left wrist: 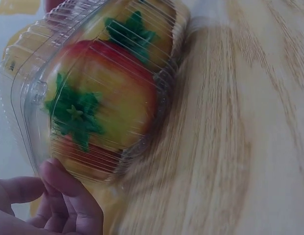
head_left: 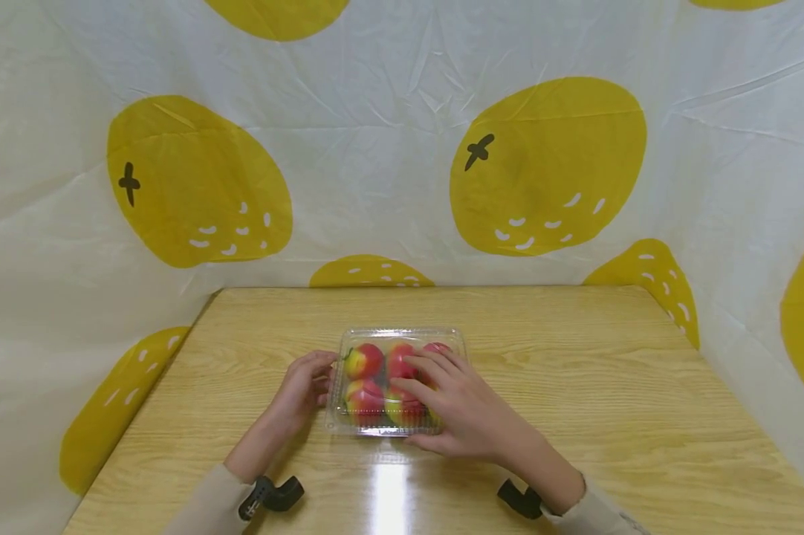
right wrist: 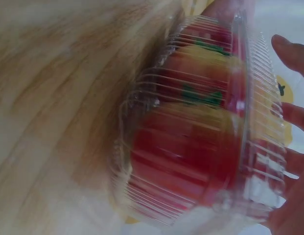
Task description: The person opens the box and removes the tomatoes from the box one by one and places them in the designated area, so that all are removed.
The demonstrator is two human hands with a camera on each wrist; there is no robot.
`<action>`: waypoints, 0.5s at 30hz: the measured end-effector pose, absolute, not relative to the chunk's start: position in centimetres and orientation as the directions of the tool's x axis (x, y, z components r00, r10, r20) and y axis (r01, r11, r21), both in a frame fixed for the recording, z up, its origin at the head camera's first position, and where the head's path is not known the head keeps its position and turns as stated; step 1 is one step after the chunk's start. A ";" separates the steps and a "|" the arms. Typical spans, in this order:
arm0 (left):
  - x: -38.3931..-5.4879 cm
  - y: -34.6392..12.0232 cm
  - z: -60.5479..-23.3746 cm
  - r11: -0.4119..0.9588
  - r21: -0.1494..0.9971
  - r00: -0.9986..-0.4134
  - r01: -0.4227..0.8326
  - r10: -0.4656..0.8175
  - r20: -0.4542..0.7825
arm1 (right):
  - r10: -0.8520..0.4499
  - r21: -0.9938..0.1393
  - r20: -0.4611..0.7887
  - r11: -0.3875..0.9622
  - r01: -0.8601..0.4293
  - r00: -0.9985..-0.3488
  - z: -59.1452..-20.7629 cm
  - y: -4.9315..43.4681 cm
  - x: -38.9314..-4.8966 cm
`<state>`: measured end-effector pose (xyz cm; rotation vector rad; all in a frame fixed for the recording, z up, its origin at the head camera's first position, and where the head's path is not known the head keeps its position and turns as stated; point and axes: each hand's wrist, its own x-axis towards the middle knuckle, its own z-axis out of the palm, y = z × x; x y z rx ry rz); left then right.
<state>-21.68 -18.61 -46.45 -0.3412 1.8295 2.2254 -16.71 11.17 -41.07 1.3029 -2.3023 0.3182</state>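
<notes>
On the wooden table stands a clear plastic clamshell box, its lid down over several red-and-yellow fruits. Green leafy tops show on the fruits through the ribbed side wall in the left wrist view. My left hand is at the box's left edge. Its curled fingers and thumb pinch the rim near a corner, as the left wrist view shows the left hand. Over the right part of the lid my right hand is spread, fingers apart. The right wrist view shows those right-hand fingers along the lid side.
The wooden table extends on both sides of the box and behind it. A white curtain printed with yellow fruit shapes hangs behind and beside the table. Black wrist mounts sit at both cuffs.
</notes>
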 end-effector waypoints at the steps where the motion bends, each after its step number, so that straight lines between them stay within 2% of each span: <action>1: -21.7 -18.6 -46.5 -0.190 0.925 -0.944 -0.329 0.042 -0.327 | -0.744 0.024 0.506 0.518 -0.855 -0.436 -41.1 11.1 -16.8; 15: -22.0 -18.6 -47.3 -0.264 0.910 -0.947 -0.319 0.064 -0.313 | -0.760 0.002 0.456 0.521 -0.854 -0.463 -41.8 10.6 -18.1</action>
